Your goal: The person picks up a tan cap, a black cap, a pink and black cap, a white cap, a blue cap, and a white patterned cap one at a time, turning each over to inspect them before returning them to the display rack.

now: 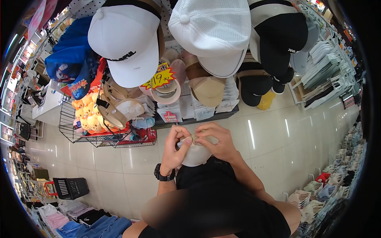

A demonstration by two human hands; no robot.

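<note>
While the left hand (176, 147) and right hand (217, 141) are pinching a pale cap (195, 156) before black clothes (206, 178), grips nearly closed, its far edge is offering purchase. It's probably feeling light and soft.

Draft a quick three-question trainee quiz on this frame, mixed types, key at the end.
1. Which wrist wears the black watch: (a) left, (b) right, (c) neither?
2. True or false: the left hand and the right hand are both on the pale cap.
3. Fill in: the large number on the yellow sign among the displayed caps is ___.

Key: 1. a; 2. true; 3. 19.
</note>
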